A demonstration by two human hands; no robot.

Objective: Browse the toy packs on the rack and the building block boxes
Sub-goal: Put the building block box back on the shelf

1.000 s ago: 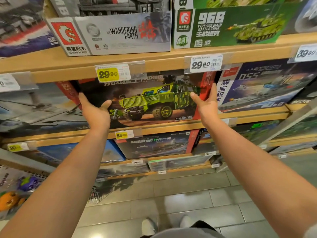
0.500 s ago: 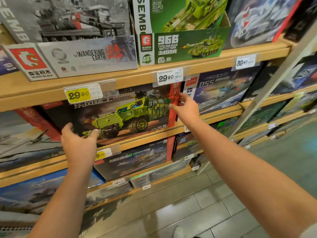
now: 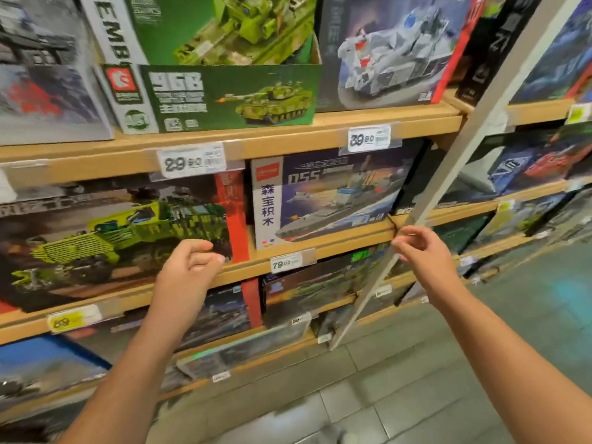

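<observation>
Building block boxes fill wooden shelves. A box with a green armoured truck stands on the middle shelf at left. Beside it on the right stands a box with a grey warship marked 055. My left hand hovers in front of the truck box's lower right corner with fingers loosely curled, holding nothing. My right hand is raised in front of the shelf edge to the right of the warship box, fingers loosely curled, holding nothing. Neither hand visibly touches a box.
A green tank box marked 96B and a white vehicle box sit on the upper shelf. A slanted grey upright post crosses the shelves near my right hand. Price tags line the shelf edges. Grey tiled floor lies below.
Both hands have let go of the truck box's sides and drawn back with fingers curling. The view and both hands have shifted right, towards the warship box.
</observation>
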